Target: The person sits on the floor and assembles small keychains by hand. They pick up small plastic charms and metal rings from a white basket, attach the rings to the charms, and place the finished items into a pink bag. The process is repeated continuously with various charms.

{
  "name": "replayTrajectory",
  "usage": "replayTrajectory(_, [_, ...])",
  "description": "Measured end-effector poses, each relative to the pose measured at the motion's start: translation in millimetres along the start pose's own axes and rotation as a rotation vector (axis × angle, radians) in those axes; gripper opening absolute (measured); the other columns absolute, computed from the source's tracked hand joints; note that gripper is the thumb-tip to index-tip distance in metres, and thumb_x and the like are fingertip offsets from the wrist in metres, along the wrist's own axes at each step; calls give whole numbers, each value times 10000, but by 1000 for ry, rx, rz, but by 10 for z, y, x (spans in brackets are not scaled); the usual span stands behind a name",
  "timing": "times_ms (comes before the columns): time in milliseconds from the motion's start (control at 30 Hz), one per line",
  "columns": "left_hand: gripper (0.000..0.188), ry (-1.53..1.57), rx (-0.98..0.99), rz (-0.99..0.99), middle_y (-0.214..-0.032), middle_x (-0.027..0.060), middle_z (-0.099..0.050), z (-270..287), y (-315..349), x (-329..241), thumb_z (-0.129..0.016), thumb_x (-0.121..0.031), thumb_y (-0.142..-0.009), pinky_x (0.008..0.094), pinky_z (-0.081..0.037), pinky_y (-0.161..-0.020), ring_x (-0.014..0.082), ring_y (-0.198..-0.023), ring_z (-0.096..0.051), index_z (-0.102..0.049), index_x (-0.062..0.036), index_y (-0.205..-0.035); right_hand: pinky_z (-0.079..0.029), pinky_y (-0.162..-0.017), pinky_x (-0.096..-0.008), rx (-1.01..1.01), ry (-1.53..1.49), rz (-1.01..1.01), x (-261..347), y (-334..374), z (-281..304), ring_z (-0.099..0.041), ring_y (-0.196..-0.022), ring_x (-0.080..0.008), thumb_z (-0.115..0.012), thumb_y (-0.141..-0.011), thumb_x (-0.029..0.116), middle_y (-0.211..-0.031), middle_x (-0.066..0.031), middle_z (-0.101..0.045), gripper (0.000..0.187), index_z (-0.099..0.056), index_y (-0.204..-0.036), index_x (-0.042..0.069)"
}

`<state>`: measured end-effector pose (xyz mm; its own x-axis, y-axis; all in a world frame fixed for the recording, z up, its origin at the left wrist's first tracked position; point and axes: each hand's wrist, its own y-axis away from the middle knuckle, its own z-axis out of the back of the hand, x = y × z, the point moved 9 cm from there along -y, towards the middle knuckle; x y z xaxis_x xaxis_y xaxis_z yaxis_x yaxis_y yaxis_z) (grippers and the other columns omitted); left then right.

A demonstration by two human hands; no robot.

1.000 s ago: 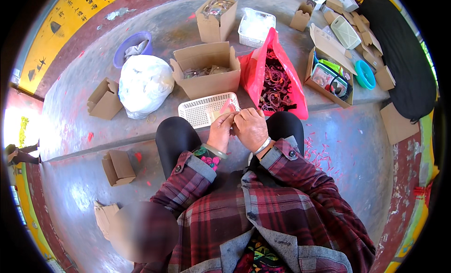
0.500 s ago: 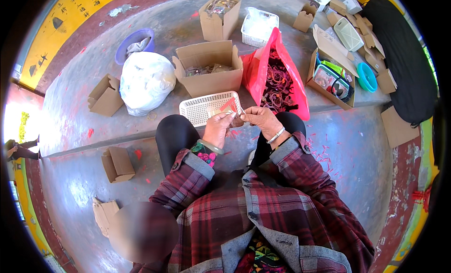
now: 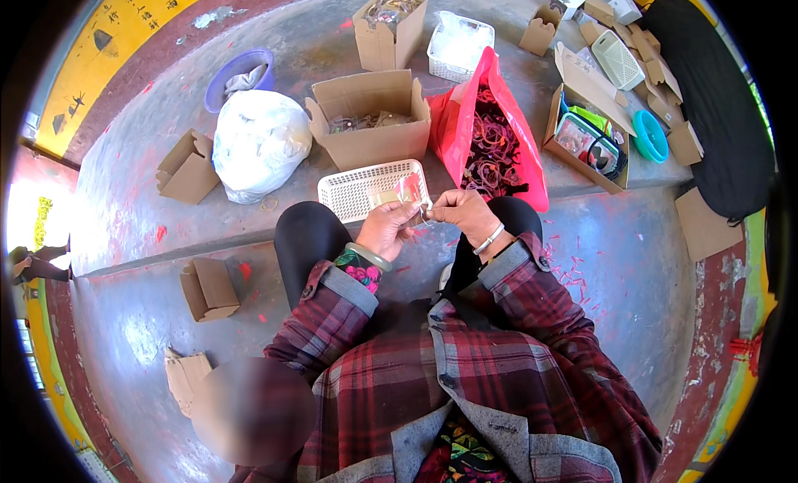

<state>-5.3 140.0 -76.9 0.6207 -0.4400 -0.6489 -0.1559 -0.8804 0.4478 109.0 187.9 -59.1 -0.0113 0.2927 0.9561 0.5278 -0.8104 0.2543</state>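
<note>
My left hand (image 3: 387,230) and my right hand (image 3: 470,216) meet fingertip to fingertip above the floor between my knees. Both are closed in a pinch on a thin whitish strand (image 3: 425,209), whose exact kind is too small to tell. Just beyond my left fingers is a white plastic basket (image 3: 337,193), with a small red and clear piece (image 3: 408,186) showing at its near right side. Right behind my right hand stands a pink-red bag (image 3: 449,117), open and full of dark and pink looped cords (image 3: 496,146).
Past the basket stands an open cardboard box (image 3: 366,150) with clear packets inside. Left of it are a stuffed white plastic bag (image 3: 259,146), a small carton (image 3: 188,174) and a purple basin (image 3: 218,80). Rightward are a filled carton (image 3: 582,167) and a turquoise basket (image 3: 649,137). A raised ledge crosses the floor.
My left fingertips have shifted slightly, and the whitish strand between the hands shows more. The red piece beyond them shows at a different angle. Everything else stays put.
</note>
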Motion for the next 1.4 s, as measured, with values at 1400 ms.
replayTrajectory(1400, [225,-1154,60,-130,-776,104,-652,46,14,-100,-648,-158,-740,277,-468,-672,164,-707,-614,-655,23,-874,-456,-571,-328,-197,778,418,547,242,-148,-576,-626,-210,-633,-750,121,-657,-110,-584,85,-631,-782,42])
